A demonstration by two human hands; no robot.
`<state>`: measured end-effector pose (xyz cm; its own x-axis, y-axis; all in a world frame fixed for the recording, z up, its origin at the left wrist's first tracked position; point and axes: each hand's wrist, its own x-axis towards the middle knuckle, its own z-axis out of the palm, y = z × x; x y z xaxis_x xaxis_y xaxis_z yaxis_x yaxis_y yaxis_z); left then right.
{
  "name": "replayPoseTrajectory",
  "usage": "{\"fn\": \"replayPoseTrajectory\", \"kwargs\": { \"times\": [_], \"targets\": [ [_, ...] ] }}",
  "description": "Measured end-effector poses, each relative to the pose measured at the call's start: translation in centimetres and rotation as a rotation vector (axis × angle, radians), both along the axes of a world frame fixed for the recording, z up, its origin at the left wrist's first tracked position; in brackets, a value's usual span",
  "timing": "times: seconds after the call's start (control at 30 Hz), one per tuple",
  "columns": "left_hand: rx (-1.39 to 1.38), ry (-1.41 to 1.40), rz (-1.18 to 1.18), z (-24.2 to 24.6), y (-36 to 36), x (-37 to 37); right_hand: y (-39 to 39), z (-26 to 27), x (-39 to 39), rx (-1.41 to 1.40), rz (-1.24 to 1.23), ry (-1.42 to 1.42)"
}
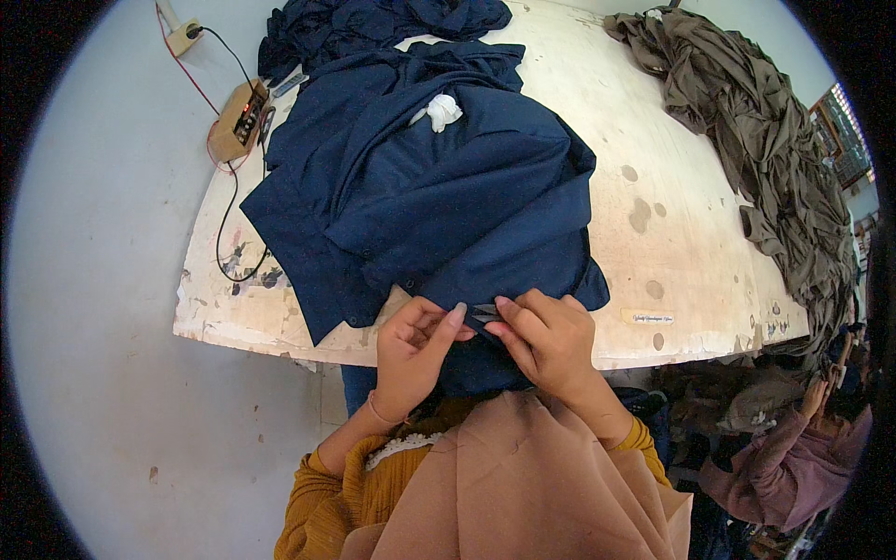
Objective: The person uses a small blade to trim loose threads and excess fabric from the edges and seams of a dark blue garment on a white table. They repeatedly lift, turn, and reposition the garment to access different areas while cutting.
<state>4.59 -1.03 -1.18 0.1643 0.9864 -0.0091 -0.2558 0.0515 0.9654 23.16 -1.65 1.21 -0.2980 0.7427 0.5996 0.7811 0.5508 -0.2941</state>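
Observation:
A dark navy garment (455, 203) with buttons along an edge lies spread over the near side of the table and hangs down at its front. My left hand (416, 350) pinches an edge of this cloth between thumb and fingers. Thread snips (484, 313) are gripped in my right hand (556, 343), their short metal blades pointing left over the cloth, close to my left thumb. The handles of the snips are hidden by my fingers. On top of the garment sits a small crumpled white piece (444, 112), perhaps cloth or paper.
More navy cloth (392, 21) is heaped at the back of the worn white table (630, 252). Brown-grey garments (770, 133) pile along its right side. A wooden box with electronics (239, 122) and a looping cable stands left. Another person (784, 462) is at lower right.

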Motion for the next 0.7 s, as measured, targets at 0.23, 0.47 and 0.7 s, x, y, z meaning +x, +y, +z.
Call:
{"fn": "replayPoseTrajectory", "kwargs": {
  "times": [0.23, 0.47, 0.7],
  "targets": [
    [-0.006, -0.035, 0.004, 0.1, 0.1, -0.1, 0.2, -0.2, 0.1, 0.050, -0.003, 0.007],
    [-0.033, -0.066, 0.056, 0.0, 0.4, -0.4, 0.5, -0.7, 1.1, -0.151, 0.133, 0.286],
    [-0.133, -0.272, 0.198, 0.4, 2.3, -2.7, 0.3, -1.6, 3.2, -0.249, 0.353, 0.090]
  ]
}}
